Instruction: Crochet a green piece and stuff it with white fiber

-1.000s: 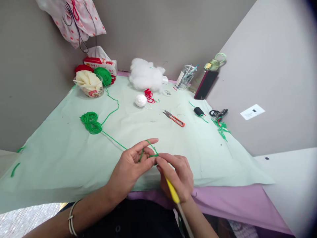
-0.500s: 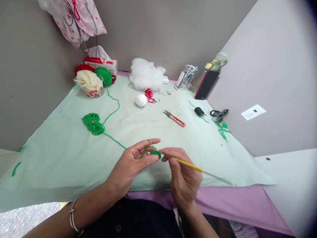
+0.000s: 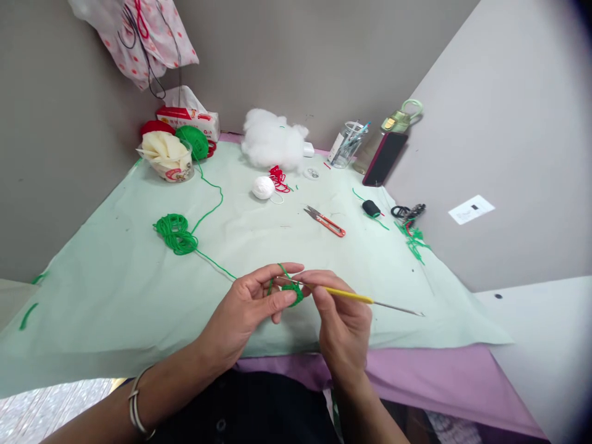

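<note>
Lower centre: left hand pinching green piece, right hand gripping hook; yarn over left forefinger could slip if slack.

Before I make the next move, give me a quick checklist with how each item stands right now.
1. Left hand pinching the green piece: ok.
2. Right hand gripping the yellow-handled hook: ok, held around its handle.
3. Green strand running from the looped skein to the left hand: ok, no knot visible along the open stretch.
4. Yarn caught by the hook: cannot tell, too small to make out.
5. Orange snips clear of both hands: ok, lying apart beyond them.
</note>
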Tool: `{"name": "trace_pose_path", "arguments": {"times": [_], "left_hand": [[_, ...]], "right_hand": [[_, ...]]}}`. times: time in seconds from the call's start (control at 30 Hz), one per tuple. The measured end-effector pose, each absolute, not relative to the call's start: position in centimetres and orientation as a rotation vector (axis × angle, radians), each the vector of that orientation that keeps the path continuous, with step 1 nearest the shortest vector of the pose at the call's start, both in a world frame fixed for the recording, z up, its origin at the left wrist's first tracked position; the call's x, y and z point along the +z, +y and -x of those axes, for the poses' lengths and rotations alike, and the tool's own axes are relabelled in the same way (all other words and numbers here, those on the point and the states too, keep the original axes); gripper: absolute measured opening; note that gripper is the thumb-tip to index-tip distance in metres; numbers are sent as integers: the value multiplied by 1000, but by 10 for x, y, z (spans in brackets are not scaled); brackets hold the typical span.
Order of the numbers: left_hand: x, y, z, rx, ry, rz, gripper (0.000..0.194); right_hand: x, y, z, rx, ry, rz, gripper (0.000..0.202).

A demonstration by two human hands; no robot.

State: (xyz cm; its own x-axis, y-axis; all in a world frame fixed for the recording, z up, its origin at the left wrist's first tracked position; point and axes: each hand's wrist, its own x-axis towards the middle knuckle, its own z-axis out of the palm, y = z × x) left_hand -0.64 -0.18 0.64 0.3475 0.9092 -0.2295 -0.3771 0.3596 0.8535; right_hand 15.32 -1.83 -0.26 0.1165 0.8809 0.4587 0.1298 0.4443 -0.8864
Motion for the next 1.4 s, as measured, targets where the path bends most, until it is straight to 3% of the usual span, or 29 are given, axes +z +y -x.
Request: {"name": "trace_pose_path", "arguments": {"times": [0.37, 0.57, 0.8, 0.93, 1.0, 1.2, 1.4], "left_hand": [[8, -2, 11, 957, 884, -865, 29], [6, -4, 10, 1036, 1006, -1052, 26], [12, -6, 5, 1176, 1145, -1264, 23], [10, -4, 7, 1001, 957, -954, 39], [9, -1, 10, 881, 814, -748, 44], [9, 4, 13, 882, 751, -659, 37], [5, 0, 6, 980, 803, -798, 40]], "right_hand": [[-5, -17, -159, 856, -1235, 946, 23], [3, -29, -159, 441, -1616, 1102, 26], [-14, -28, -155, -117, -1882, 906, 29], [-30, -26, -156, -186, -1859, 939, 40], [-29, -26, -157, -90, -1795, 959, 38], [-9, -25, -153, 544, -1311, 996, 24], [-7, -24, -149, 644, -1404, 964, 22]]}}
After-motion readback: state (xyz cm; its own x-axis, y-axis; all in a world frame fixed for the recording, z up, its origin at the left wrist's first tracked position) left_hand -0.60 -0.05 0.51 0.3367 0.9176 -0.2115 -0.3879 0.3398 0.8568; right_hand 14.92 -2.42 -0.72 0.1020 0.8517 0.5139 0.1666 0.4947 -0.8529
